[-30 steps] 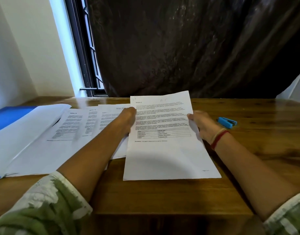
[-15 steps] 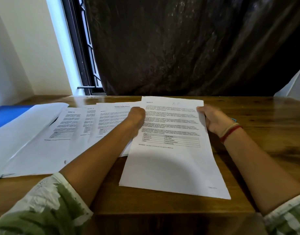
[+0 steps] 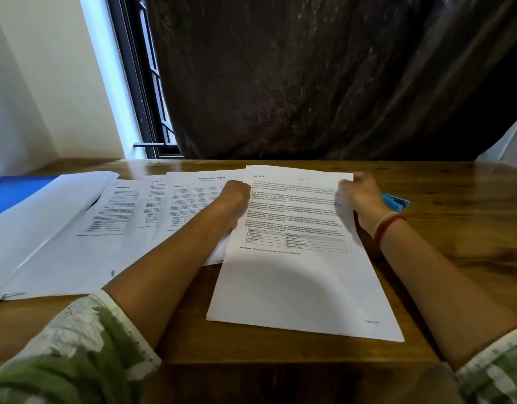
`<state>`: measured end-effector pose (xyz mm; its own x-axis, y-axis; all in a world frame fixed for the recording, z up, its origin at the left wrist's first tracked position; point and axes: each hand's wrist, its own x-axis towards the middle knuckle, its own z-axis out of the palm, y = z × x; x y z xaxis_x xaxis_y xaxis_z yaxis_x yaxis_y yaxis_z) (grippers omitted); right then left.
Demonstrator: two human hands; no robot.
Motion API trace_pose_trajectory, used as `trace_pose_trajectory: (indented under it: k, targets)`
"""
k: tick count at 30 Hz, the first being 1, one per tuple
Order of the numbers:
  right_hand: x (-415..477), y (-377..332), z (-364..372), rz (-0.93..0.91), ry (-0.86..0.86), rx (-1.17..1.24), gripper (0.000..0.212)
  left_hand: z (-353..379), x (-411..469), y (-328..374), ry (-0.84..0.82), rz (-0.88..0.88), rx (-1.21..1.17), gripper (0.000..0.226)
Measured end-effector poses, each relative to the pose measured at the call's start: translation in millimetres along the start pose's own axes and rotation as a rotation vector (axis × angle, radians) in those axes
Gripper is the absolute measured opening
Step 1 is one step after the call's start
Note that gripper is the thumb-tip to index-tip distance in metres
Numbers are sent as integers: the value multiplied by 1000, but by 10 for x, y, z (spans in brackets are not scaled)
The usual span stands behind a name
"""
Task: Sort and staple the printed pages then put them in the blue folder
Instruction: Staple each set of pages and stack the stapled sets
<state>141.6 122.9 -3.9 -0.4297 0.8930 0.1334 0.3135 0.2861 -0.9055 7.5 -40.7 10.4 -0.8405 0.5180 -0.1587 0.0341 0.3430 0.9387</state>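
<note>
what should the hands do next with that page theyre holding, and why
Probably lay the page flat and square it with the printed pages fanned out to its left. Left hand and right hand grip its two side edges, the sheets lie loosely overlapped, and the blue stapler sits unused behind the right wrist.

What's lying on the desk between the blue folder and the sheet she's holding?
In the head view, overlapping printed pages fan out between the blue folder and the held sheet.
</note>
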Motion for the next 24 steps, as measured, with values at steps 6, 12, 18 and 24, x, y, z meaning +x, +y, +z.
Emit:
trace_pose_trajectory:
  k: [6,12,18,24]
  targets:
    - [-70,-115,23,-571,90,-425,33,150,-3,-67,-113,130,40,25]
    - [-149,-108,186,-613,-138,-497,36,388,-125,-127,-99,361,240,28]
    - [-169,-137,207,-607,-201,-355,27,405,-120,-182,-94,412,280,28]
    - [-145,-135,226,-529,-213,-253,20,389,-84,-208,-168,397,247,29]
